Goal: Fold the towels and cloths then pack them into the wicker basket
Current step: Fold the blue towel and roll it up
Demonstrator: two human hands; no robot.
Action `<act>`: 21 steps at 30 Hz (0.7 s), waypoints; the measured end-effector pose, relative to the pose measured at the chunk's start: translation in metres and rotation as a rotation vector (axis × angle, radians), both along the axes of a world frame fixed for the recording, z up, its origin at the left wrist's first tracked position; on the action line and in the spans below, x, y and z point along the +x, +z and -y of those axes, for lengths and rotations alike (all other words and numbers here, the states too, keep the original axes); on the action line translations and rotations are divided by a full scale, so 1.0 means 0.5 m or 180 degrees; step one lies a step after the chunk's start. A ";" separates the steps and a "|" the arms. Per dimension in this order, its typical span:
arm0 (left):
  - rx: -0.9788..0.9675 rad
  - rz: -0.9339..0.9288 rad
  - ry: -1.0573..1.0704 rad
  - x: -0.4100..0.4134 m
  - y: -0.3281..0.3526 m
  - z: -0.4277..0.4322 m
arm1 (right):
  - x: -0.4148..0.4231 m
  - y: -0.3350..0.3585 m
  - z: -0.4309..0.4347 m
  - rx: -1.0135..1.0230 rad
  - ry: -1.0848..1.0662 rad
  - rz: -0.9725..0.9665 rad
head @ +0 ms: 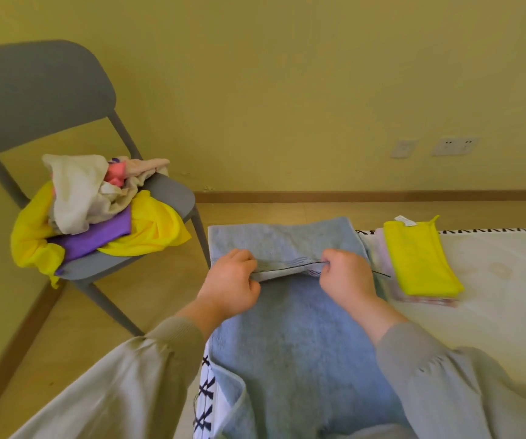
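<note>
One blue towel (287, 327) lies at 6 o'clock. The left hand (231, 286) and right hand (347, 274) pinch its folded edge, fingers curled. One yellow cloth (419, 258) tops a stack (426, 301) just beside, at 3 o'clock, with open mat (508, 280) beyond. A chair (33, 90) holds one pile (90, 210) at 10 o'clock.

Your left hand (233, 285) and right hand (345, 274) each pinch the striped edge of the blue towel (302, 337), holding it taut between them. Just right of your right-hand grip lies a folded yellow cloth (419, 258); well left of your left-hand grip, unfolded cloths (94, 213) heap on a grey chair (169, 198).
</note>
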State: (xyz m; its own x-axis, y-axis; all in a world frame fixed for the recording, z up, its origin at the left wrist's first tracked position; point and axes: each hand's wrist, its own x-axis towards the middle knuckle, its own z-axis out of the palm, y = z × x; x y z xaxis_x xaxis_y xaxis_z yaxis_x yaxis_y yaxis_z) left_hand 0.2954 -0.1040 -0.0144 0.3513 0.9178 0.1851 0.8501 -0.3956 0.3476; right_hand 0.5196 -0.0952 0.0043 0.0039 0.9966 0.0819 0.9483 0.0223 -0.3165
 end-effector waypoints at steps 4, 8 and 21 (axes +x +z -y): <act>-0.2162 0.0428 0.0011 0.017 0.071 0.016 | 0.008 0.062 0.015 -0.1302 0.0458 0.0405; -0.3810 0.0266 -0.0119 0.028 0.097 0.047 | 0.002 0.074 0.052 -0.2847 0.0988 0.1085; -0.0599 0.0494 0.1926 -0.008 0.005 -0.009 | -0.008 -0.028 -0.027 -0.0819 0.0417 0.0457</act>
